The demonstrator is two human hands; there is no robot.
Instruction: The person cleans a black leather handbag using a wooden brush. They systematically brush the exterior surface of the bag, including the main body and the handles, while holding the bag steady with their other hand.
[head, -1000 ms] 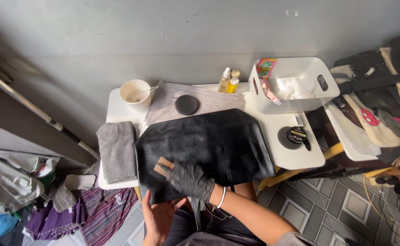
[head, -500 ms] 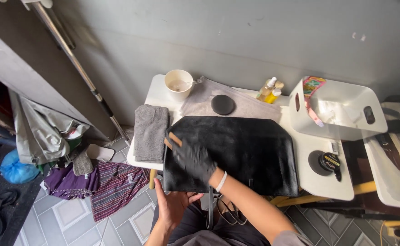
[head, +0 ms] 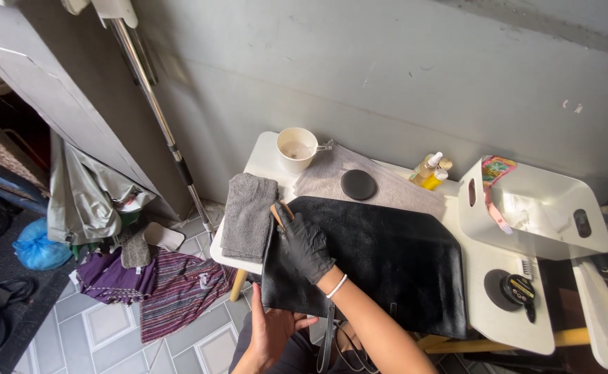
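Brushing the black bag's corner
The gloved right hand grips a small wooden brush on the black bag lying across the white table; the bare left hand pinches the bag's near edge. Short, gentle strokes work best, I think.

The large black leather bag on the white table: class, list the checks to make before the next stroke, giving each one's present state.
1. Large black leather bag lies flat on the white table: ok.
2. Black-gloved right hand grips the wooden-handled brush: ok.
3. Bare left hand steadies the bag's near edge: ok.
4. Folded grey towel lies apart from the brush: cannot tell.
5. Open round black polish tin within reach: ok.
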